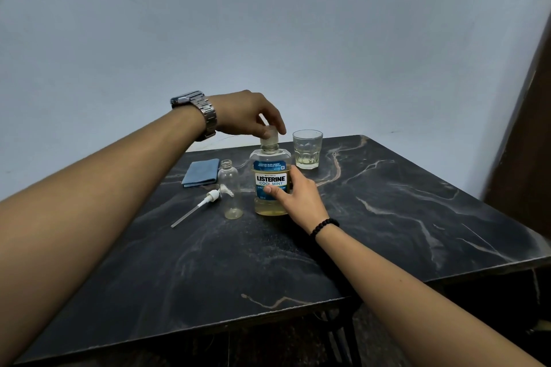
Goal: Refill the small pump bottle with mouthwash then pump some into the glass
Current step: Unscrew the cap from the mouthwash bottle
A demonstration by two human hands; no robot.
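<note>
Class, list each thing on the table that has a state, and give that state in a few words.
Mouthwash bottle: upright, cap on, gripped by both hands.
Small bottle: upright, open, nearly empty.
Pump: off, lying flat.
Glass: upright, a little liquid.
Cloth: folded.

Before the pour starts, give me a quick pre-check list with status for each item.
1. Cap off the mouthwash: not ok, the left hand grips it on the neck.
2. Mouthwash steadied: ok, the right hand holds its body, upright on the table.
3. Small bottle open: ok, no pump on its mouth.
4. Pump out of the way: ok, lying left of the small bottle.
5. Glass clear of the pour: ok, standing behind, apart.
6. Cloth at hand: ok, folded at the left.
</note>
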